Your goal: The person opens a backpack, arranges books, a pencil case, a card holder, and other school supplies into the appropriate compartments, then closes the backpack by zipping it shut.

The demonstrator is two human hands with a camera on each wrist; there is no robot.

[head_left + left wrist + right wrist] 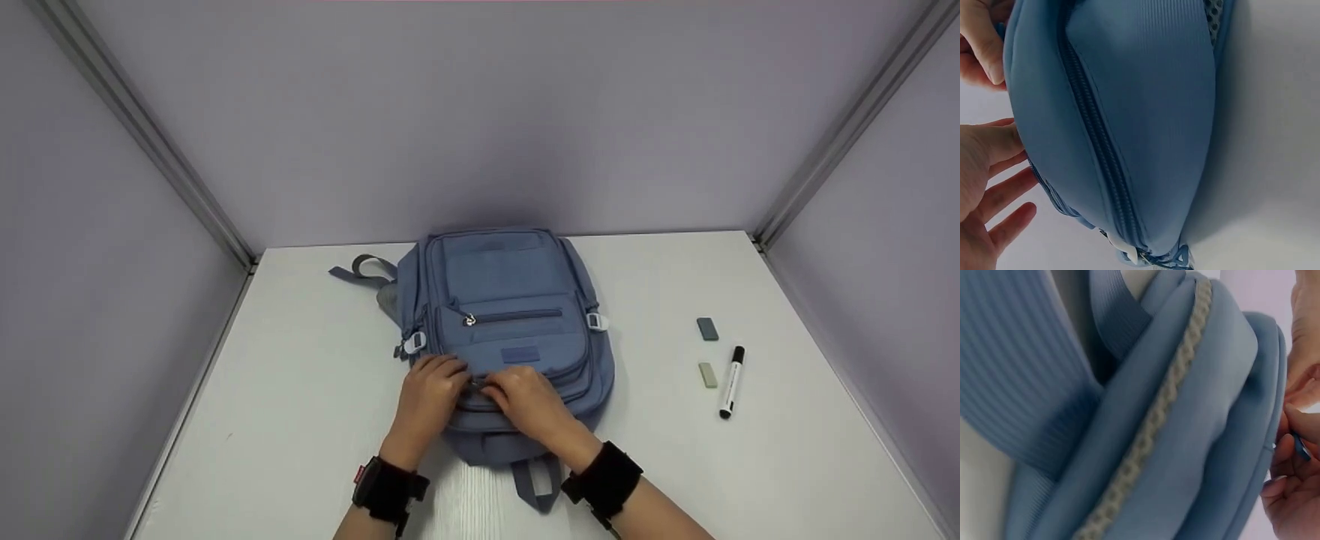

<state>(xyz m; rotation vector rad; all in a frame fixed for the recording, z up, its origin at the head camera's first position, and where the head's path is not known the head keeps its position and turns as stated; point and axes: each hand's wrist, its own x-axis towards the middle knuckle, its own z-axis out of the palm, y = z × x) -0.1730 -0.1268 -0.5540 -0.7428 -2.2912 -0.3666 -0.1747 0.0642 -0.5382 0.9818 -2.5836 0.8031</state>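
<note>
A blue backpack [517, 270] lies on its back on the white table, front pockets facing up. Near the lower front pocket, my left hand [431, 391] pinches the cloth by the zipper with thumb and forefinger. Its other fingers spread loosely in the left wrist view. My right hand [529, 401] is beside it; in the right wrist view it pinches a small blue zipper pull [1301, 447] between thumb and fingers. The two hands nearly meet over the pocket. A second zipper pull [469, 320] hangs at the left end of the zipper above.
On the right of the table [660, 480] lie a dark eraser-like block [707, 328], a pale green block [707, 375] and a white marker with black cap [732, 382]. Straps [364, 271] stick out at the bag's left. Grey panels [480, 120] surround the table.
</note>
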